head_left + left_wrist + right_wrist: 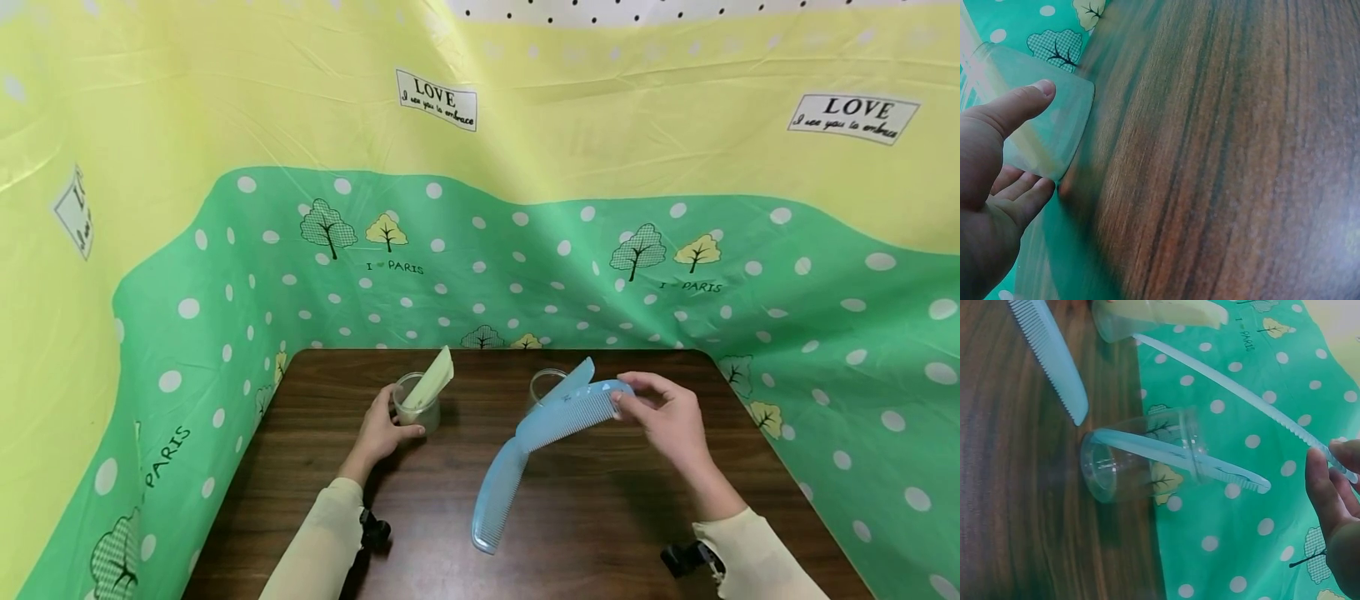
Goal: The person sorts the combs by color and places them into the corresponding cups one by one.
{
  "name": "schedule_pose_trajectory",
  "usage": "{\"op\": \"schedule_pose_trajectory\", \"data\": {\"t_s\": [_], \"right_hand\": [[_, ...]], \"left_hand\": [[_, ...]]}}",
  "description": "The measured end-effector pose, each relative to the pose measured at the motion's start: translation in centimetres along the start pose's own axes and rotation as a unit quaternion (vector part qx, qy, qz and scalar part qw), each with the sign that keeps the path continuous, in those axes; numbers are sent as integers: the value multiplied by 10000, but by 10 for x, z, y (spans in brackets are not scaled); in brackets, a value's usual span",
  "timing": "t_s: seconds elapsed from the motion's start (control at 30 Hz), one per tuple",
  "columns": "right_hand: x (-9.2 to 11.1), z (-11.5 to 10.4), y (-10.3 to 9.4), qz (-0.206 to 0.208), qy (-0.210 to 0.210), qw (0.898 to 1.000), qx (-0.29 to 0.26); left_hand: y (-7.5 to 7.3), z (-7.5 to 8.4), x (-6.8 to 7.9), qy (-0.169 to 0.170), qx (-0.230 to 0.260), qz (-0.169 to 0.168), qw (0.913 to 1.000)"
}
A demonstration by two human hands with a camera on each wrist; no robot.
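My left hand [381,433] holds a clear cup [430,418] by its side, the thumb on the near side in the left wrist view. A pale yellow comb [435,380] leans inside that cup and sticks out of its top. Between thumb and fingertips, my right hand [671,421] pinches one end of a light blue comb [562,418], raised and slanting down to the left. Behind it stands a second clear cup [1110,487] with another blue comb [1179,456] leaning in it. A further blue comb [497,500] is over the table nearer me, overlapped by the held one's tip.
The dark wooden table [600,542] ends at a patterned green and yellow curtain [480,233], which hangs behind it and along both sides. Each wrist carries a small black camera, such as the one at the left sleeve [375,531].
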State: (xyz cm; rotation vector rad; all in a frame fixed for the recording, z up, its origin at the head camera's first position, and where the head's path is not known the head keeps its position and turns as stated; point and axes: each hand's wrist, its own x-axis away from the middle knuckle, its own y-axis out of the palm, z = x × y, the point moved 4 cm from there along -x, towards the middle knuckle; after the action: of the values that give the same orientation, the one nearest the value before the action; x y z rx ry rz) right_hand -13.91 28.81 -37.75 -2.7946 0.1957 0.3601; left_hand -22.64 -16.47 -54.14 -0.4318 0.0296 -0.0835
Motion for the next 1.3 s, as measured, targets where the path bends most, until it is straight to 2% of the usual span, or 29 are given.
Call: {"op": "schedule_pose_trajectory", "data": {"t_s": [0.33, 0.57, 0.7, 1.0, 1.3], "right_hand": [[-14, -11, -11, 662, -71, 9970, -385], [-22, -16, -16, 975, -78, 9951, -113], [-27, -16, -18, 1176, 11, 9929, -205], [-33, -34, -17, 1285, 28, 9914, -253], [-43, -2, -19, 1394, -22, 9896, 353]], "left_hand": [[0, 0, 0, -30, 3, -28, 10000], [-1, -1, 0, -40, -21, 14, 10000], [0, 1, 1, -30, -36, 22, 10000], [1, 0, -1, -17, 28, 42, 10000], [0, -1, -2, -40, 77, 29, 10000]]}}
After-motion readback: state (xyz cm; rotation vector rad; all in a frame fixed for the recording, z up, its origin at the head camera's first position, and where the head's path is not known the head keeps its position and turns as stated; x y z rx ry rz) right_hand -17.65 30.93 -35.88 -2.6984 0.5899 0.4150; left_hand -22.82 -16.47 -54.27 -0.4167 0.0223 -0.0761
